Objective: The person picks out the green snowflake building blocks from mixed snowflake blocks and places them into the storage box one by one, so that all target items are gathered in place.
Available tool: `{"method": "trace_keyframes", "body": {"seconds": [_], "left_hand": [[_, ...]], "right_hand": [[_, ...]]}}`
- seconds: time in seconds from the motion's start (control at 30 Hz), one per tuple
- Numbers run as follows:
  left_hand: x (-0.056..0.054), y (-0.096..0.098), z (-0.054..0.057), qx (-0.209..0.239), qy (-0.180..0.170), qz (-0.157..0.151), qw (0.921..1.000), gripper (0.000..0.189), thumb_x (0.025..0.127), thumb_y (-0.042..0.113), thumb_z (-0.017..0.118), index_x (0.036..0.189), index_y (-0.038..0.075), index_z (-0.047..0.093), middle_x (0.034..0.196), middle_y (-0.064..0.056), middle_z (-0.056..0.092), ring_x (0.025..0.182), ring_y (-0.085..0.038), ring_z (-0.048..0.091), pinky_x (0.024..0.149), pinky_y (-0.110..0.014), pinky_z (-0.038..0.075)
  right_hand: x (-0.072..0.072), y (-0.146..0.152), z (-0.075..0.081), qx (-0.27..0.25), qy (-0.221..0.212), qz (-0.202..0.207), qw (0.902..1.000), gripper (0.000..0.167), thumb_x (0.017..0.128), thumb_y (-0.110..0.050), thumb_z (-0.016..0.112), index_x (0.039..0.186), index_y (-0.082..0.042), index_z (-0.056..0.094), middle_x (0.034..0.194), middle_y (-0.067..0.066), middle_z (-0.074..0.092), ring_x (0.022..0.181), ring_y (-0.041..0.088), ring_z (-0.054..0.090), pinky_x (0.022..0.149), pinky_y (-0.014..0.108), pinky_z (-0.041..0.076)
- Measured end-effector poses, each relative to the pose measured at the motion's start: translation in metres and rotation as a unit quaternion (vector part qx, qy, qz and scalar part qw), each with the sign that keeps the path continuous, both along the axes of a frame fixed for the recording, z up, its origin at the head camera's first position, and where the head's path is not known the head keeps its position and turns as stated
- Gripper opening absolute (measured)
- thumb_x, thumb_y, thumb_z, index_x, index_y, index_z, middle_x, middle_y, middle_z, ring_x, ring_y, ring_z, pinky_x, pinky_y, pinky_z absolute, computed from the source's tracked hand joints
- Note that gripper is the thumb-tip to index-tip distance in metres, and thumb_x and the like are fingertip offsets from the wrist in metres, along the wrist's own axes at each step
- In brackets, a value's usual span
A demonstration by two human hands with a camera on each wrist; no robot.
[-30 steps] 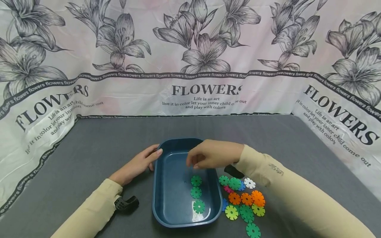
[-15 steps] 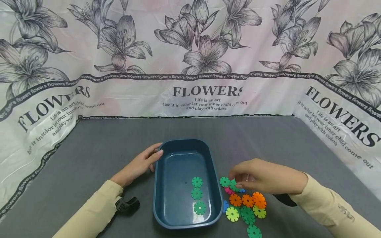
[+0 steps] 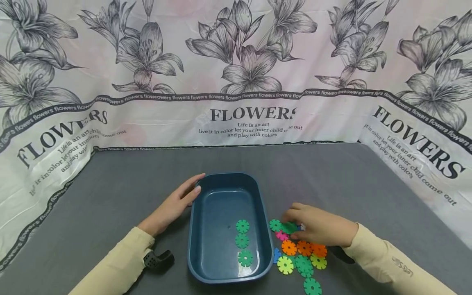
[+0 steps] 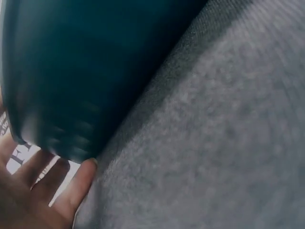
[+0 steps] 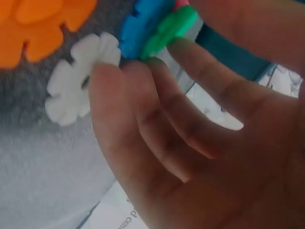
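Observation:
A deep blue plastic tray (image 3: 212,213) stands on the grey cloth, with several green notched discs (image 3: 242,241) lying inside along its right side. My left hand (image 3: 173,209) holds the tray's far left corner, thumb over the rim and fingers against the outer wall. To the right of the tray my right hand (image 3: 321,225) is down at the pile of coloured notched discs. Its thumb and index finger pinch a tilted green notched disc (image 5: 169,33). Close by its fingertips are a blue disc (image 5: 140,28) and a white disc (image 5: 71,86).
Orange discs (image 3: 289,247), a yellow-green disc (image 3: 285,265), a pink disc (image 3: 282,235) and further green discs (image 3: 312,286) lie near the tray's right wall. A flower-printed curtain (image 3: 250,119) closes off the back of the grey surface (image 3: 147,164).
From over the tray, my right hand has moved right and down to the disc pile, and its fingers have closed on a green disc. My left hand has stayed at the tray's corner.

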State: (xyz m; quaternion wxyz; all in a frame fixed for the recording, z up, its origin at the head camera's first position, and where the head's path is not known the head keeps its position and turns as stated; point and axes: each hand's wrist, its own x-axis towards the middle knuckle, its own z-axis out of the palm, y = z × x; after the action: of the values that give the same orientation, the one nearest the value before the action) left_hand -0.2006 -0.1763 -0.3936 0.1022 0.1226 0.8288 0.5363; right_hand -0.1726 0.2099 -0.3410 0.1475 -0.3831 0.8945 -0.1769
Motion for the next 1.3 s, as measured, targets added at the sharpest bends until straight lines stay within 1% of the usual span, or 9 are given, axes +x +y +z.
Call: {"method": "trace_keyframes", "body": {"seconds": [0.17,0.37,0.53,0.73,0.9,1.0,1.1,1.23,1.3], "left_hand": [[0.003,-0.003,-0.002,0.003,-0.006,-0.027,0.9996,0.055,0.099,0.038,0.051,0.145,0.049,0.023,0.16,0.005,0.01,0.147,-0.033,0.011,0.109,-0.067,0.014],[0.004,-0.003,-0.002,0.007,0.006,-0.039,0.9992,0.057,0.098,0.04,0.053,0.146,0.048,0.023,0.16,0.001,0.008,0.147,-0.033,0.009,0.11,-0.065,0.015],[0.002,-0.002,-0.003,0.003,0.013,-0.039,0.9992,0.057,0.098,0.038,0.053,0.146,0.046,0.023,0.16,-0.001,0.009,0.147,-0.033,0.01,0.111,-0.063,0.018],[0.001,0.0,-0.003,0.004,0.012,-0.039,0.9992,0.055,0.098,0.039,0.052,0.145,0.047,0.024,0.16,-0.002,0.009,0.147,-0.034,0.01,0.11,-0.063,0.018],[0.0,0.0,-0.002,-0.002,0.016,-0.031,0.9994,0.054,0.098,0.041,0.052,0.145,0.047,0.026,0.16,-0.003,0.011,0.146,-0.034,0.012,0.11,-0.064,0.019],[0.001,-0.001,-0.002,-0.001,0.017,-0.029,0.9994,0.054,0.098,0.041,0.052,0.145,0.047,0.026,0.16,-0.004,0.011,0.146,-0.035,0.012,0.109,-0.064,0.02],[0.001,-0.002,-0.002,0.0,0.018,-0.029,0.9994,0.054,0.098,0.041,0.052,0.145,0.047,0.026,0.16,-0.003,0.011,0.146,-0.035,0.012,0.109,-0.064,0.019],[0.0,-0.003,-0.003,0.0,0.014,-0.027,0.9995,0.054,0.097,0.043,0.053,0.145,0.047,0.026,0.16,-0.003,0.011,0.146,-0.035,0.012,0.109,-0.065,0.019],[-0.001,-0.003,-0.004,-0.001,0.011,-0.025,0.9996,0.054,0.097,0.044,0.053,0.144,0.048,0.026,0.16,-0.003,0.012,0.146,-0.036,0.012,0.109,-0.065,0.019]], "right_hand": [[-0.001,-0.005,-0.006,0.0,0.018,0.001,0.9998,0.026,0.086,-0.018,0.072,0.109,-0.015,0.061,0.101,-0.005,0.054,0.084,0.008,0.051,0.074,0.026,0.05],[-0.002,-0.005,-0.006,-0.011,0.004,-0.003,0.9999,0.027,0.084,-0.015,0.074,0.106,-0.015,0.057,0.102,-0.004,0.053,0.086,0.008,0.054,0.077,0.027,0.051],[-0.006,-0.003,-0.005,-0.038,-0.024,-0.024,0.9987,0.033,0.082,-0.015,0.077,0.105,-0.013,0.054,0.097,-0.005,0.056,0.08,0.008,0.051,0.071,0.026,0.049],[-0.014,0.003,-0.001,-0.075,-0.025,-0.025,0.9966,0.031,0.083,-0.014,0.075,0.11,-0.011,0.058,0.098,-0.003,0.058,0.073,0.006,0.051,0.064,0.024,0.049],[-0.025,0.001,0.007,-0.118,-0.051,-0.042,0.9908,0.031,0.088,-0.011,0.069,0.118,-0.01,0.061,0.09,-0.001,0.065,0.071,0.007,0.058,0.065,0.025,0.052],[-0.033,-0.005,0.018,-0.144,-0.077,-0.073,0.9838,0.033,0.09,-0.007,0.066,0.122,-0.01,0.06,0.096,0.005,0.067,0.081,0.015,0.064,0.071,0.026,0.054],[-0.042,-0.012,0.029,-0.152,-0.103,-0.081,0.9796,0.033,0.092,-0.004,0.062,0.124,-0.011,0.06,0.111,0.011,0.065,0.095,0.024,0.065,0.078,0.026,0.054],[-0.053,-0.024,0.041,-0.128,-0.13,-0.051,0.9819,0.035,0.095,-0.002,0.056,0.128,-0.011,0.059,0.124,0.011,0.062,0.104,0.023,0.064,0.085,0.029,0.053],[-0.057,-0.032,0.046,-0.117,-0.138,-0.033,0.9828,0.037,0.096,0.0,0.052,0.13,-0.011,0.058,0.128,0.01,0.06,0.103,0.023,0.064,0.087,0.033,0.053]]}}
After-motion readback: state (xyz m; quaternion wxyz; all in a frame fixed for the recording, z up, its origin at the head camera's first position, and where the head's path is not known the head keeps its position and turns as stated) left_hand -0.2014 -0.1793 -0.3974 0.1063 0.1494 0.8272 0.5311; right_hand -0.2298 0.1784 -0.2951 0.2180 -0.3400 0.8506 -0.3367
